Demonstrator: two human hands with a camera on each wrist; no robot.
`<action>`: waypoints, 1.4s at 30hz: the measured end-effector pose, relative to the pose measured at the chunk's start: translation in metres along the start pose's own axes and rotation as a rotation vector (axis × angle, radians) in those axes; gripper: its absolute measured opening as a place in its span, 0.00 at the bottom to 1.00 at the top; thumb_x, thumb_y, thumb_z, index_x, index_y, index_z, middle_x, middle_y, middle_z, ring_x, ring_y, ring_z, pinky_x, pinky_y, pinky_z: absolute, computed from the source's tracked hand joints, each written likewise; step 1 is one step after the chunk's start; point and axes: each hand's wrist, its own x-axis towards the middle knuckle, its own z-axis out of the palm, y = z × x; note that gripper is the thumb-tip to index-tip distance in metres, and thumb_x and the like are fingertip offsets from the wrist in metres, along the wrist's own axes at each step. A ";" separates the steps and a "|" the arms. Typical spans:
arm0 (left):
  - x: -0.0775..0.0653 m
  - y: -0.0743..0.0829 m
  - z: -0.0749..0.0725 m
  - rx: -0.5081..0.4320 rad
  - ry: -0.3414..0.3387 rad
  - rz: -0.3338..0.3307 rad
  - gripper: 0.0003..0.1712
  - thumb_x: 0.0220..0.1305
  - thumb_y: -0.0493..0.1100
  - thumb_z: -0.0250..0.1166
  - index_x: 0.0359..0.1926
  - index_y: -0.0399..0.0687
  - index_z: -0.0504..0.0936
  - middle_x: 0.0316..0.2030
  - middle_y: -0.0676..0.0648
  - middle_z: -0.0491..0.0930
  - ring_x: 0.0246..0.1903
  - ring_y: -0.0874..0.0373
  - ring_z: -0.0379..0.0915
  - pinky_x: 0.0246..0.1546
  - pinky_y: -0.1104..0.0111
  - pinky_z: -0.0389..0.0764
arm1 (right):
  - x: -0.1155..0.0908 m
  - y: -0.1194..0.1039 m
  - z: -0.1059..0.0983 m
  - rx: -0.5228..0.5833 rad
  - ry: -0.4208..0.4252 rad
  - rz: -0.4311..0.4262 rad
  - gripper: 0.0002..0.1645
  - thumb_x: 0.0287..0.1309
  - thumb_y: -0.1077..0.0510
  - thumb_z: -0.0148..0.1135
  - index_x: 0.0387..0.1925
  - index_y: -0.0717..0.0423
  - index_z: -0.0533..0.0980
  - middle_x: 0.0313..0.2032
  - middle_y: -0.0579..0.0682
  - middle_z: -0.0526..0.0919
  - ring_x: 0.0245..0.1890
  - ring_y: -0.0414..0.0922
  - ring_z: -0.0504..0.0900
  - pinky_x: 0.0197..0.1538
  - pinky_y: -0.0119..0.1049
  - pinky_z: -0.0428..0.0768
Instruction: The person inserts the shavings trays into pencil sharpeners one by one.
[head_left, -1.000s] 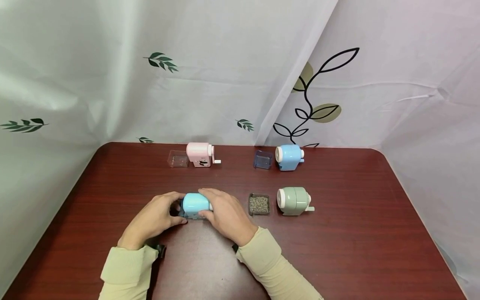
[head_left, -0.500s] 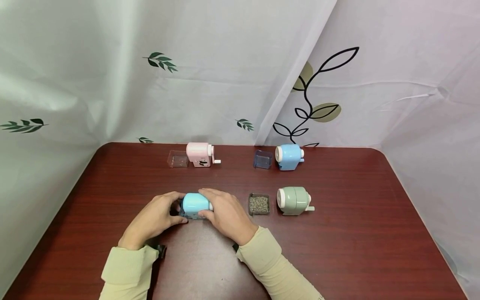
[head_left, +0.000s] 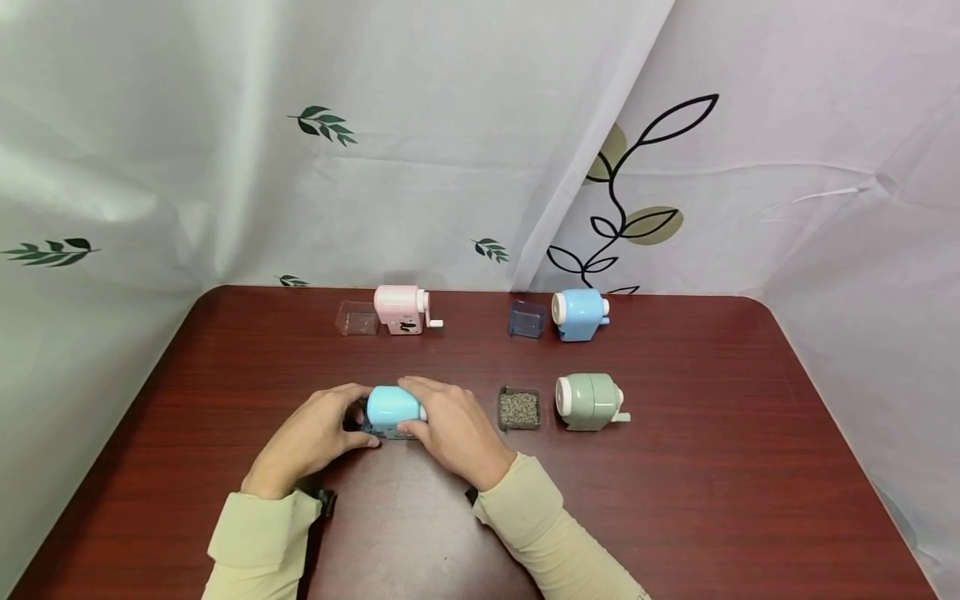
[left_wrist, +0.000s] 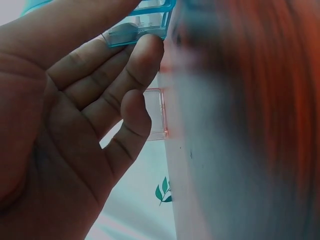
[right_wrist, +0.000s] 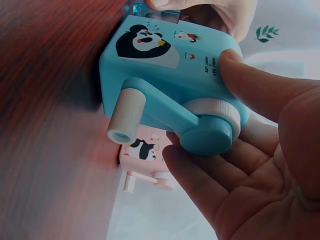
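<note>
A light-blue crank pencil sharpener with panda stickers stands on the table before me. My right hand grips its body from the crank end, with the thumb on the near side. In the right wrist view its crank handle hangs free of the fingers. My left hand pinches the sharpener's clear blue shavings drawer at the opposite end. Part of the drawer sticks out of the body in the right wrist view. How deep it sits inside is hidden.
Behind stand a pink sharpener beside its clear drawer, and a blue sharpener beside a dark blue drawer. To the right are a green sharpener and a drawer full of shavings.
My left hand has edged slightly to the right, toward the sharpener body. The right hand's grip looks the same.
</note>
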 end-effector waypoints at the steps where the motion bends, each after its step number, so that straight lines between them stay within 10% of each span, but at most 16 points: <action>1: 0.000 0.000 0.000 0.000 0.002 0.003 0.29 0.48 0.41 0.82 0.51 0.38 0.82 0.34 0.55 0.80 0.32 0.63 0.74 0.36 0.66 0.77 | 0.000 0.000 0.000 0.000 0.002 -0.001 0.33 0.60 0.50 0.71 0.63 0.59 0.76 0.61 0.51 0.80 0.59 0.45 0.80 0.57 0.44 0.79; 42: 0.004 0.008 0.010 -0.019 0.013 0.005 0.26 0.48 0.44 0.82 0.47 0.42 0.81 0.37 0.55 0.81 0.38 0.61 0.77 0.43 0.59 0.80 | -0.001 0.001 0.002 -0.008 0.014 -0.004 0.33 0.59 0.50 0.71 0.64 0.58 0.76 0.61 0.51 0.80 0.59 0.43 0.80 0.56 0.42 0.80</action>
